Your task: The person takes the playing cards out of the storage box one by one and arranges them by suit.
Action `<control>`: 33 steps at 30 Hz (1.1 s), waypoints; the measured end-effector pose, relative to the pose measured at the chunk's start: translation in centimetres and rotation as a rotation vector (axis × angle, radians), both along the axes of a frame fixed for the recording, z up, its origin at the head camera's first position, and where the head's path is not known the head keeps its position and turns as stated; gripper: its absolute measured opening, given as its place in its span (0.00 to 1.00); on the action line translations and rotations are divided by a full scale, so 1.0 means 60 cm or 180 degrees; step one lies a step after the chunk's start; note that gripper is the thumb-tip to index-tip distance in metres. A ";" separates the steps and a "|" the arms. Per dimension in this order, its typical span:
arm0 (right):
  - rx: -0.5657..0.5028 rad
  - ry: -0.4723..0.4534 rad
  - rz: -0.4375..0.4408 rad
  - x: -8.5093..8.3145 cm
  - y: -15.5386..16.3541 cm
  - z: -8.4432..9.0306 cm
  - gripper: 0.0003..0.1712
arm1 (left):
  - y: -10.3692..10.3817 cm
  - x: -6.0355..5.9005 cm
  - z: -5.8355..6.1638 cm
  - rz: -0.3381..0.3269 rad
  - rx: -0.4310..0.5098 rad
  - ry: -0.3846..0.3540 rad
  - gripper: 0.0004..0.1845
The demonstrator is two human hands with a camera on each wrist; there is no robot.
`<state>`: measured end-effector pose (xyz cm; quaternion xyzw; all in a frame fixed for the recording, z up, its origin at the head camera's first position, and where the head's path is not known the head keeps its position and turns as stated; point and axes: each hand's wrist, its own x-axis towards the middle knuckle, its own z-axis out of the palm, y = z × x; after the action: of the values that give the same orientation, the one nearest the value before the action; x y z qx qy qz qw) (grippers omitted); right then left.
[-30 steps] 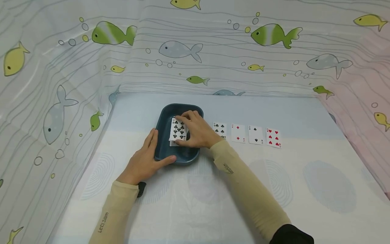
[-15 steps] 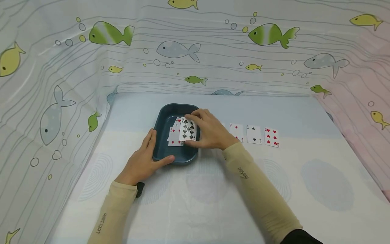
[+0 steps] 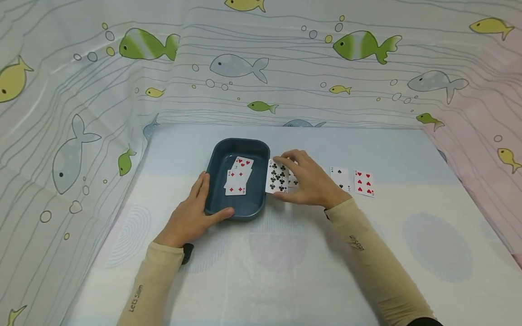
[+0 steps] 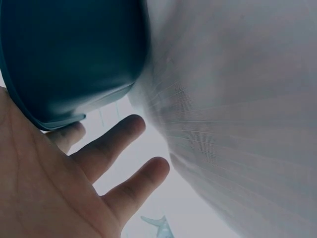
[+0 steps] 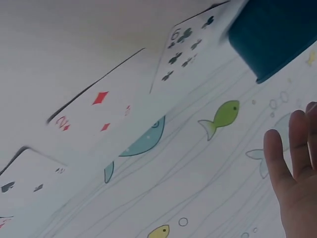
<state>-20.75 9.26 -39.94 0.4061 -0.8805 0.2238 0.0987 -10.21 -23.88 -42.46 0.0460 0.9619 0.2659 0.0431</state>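
A club card (image 3: pixel 278 176) is pinched by the right hand (image 3: pixel 308 183), just outside the tray (image 3: pixel 220 156) steadied by the left hand (image 3: pixel 191 217), fingers straight. Four cards are laid out beyond the fingertips; a few remain inside.

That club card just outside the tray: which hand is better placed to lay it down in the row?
The right hand, probably. It already pinches the club card beside the row of cards, while the left hand rests against the blue tray, away from the row.

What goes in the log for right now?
left hand: holds tray | right hand: pinches clubs card beside tray | tray: red cards
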 end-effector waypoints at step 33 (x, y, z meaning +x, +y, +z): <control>0.0873 -0.0426 0.0066 0.037 0.050 -0.058 0.50 | 0.000 0.000 0.001 -0.0012 0.0022 -0.0023 0.66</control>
<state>-18.51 12.27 -43.43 0.4090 -0.9032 0.1290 -0.0190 -10.23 -23.87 -42.39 0.0469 0.9608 0.2693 0.0469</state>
